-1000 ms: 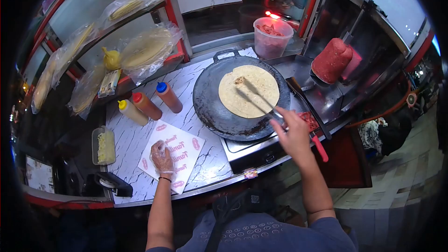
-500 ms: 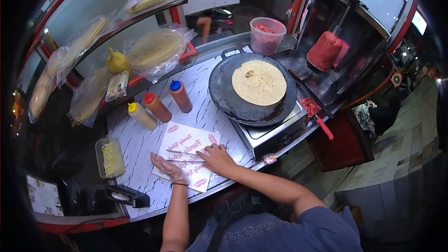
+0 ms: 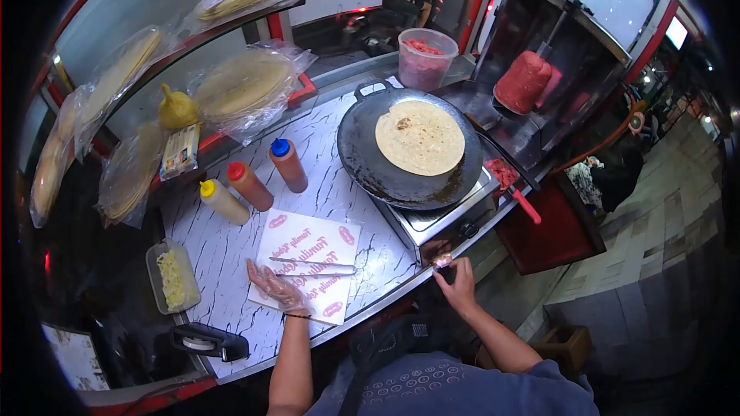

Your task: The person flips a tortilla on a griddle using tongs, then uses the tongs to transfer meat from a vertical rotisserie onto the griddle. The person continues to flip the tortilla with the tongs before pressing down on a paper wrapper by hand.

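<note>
My left hand (image 3: 274, 288), in a clear plastic glove, rests flat on the lower left corner of a white printed paper sheet (image 3: 308, 246) on the marble counter. Metal tongs (image 3: 312, 265) lie across that sheet, not held. My right hand (image 3: 456, 281) is below the counter's front edge, fingers pinched at a small knob (image 3: 442, 260) on the stove's front. A round flatbread (image 3: 420, 137) lies on the black round pan (image 3: 362, 162) on the stove.
Three sauce bottles (image 3: 250, 182) stand behind the paper. A clear tub of shredded food (image 3: 173, 277) sits left. Bagged flatbreads (image 3: 239, 85) fill the shelves. A red-filled tub (image 3: 423, 58), a meat spit (image 3: 523, 81) and a red-handled knife (image 3: 518, 194) are to the right.
My right hand laid the tongs on the paper sheet, then drew back to the stove's front below the counter. My left hand stayed on the paper.
</note>
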Motion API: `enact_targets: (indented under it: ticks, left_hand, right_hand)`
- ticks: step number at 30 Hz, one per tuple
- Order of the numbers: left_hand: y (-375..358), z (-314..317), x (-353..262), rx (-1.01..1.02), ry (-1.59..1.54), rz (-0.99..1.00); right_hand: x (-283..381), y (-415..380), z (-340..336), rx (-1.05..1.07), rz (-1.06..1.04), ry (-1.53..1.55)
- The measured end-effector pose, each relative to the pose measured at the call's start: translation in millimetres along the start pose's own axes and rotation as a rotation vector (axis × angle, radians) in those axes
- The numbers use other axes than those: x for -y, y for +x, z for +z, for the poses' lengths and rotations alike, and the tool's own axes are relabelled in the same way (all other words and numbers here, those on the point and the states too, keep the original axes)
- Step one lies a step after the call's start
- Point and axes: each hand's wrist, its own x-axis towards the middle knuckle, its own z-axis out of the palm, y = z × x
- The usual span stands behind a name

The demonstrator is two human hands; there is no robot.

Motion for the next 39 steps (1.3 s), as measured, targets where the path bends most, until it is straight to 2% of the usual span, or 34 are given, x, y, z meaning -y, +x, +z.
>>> enact_targets:
  ticks: [3, 11, 13, 17, 19, 21, 22, 25, 27, 29, 31, 33, 34, 35, 36, 38, 39]
  left_hand:
    - [1, 0, 1, 0.005, 0.013, 0.007]
    - [-1, -1, -10, 0.034, -0.042, -0.064]
    - [-1, 0, -11, 0.032, -0.057, -0.092]
    - [-1, -2, -4, 0.037, -0.061, -0.078]
    - [-1, 0, -3, 0.024, -0.072, -0.083]
    - [-1, 1, -5, 0.016, -0.012, -0.049]
    - [-2, 1, -3, 0.025, -0.013, -0.049]
    - [1, 0, 5, 0.024, -0.013, 0.002]
    - [1, -1, 5, 0.025, -0.007, -0.013]
    - [3, -1, 10, 0.026, -0.006, 0.001]
    - [0, -2, 18, 0.021, -0.007, 0.006]
    - [1, -1, 25, -0.024, -0.139, -0.036]
    - [2, -2, 28, -0.027, -0.083, 0.09]
    - [2, -2, 30, -0.026, -0.087, 0.095]
    - [2, -2, 32, -0.03, -0.123, 0.054]
    - [2, 0, 31, -0.039, -0.2, -0.023]
    - [1, 3, 25, -0.049, -0.201, -0.024]
  right_hand:
    - [-4, 14, 12, -0.084, -0.057, 0.045]
    - [-1, 11, 4, 0.01, 0.015, 0.032]
    - [-2, 8, 2, 0.007, -0.078, 0.01]
    - [8, 10, -7, 0.011, -0.116, 0.004]
    - [22, 11, -7, 0.105, -0.408, -0.026]
    - [61, 27, 1, 0.271, -0.613, 0.055]
    - [76, 33, 14, 0.362, -0.67, 0.06]
    - [132, 53, 57, 0.372, -0.798, 0.075]
    - [161, 58, 80, 0.316, -0.782, 0.056]
    - [170, 59, 103, 0.386, -0.716, -0.17]
    - [170, 65, 116, 0.446, -0.684, -0.164]
    - [165, 61, 116, 0.497, -0.644, -0.156]
    - [165, 61, 110, 0.501, -0.575, -0.065]
    - [164, 63, 103, 0.506, -0.51, 0.024]
    - [159, 63, 94, 0.502, -0.513, 0.024]
    - [168, 72, 33, 0.46, -0.401, 0.126]
    - [167, 81, 0, 0.373, -0.359, 0.157]
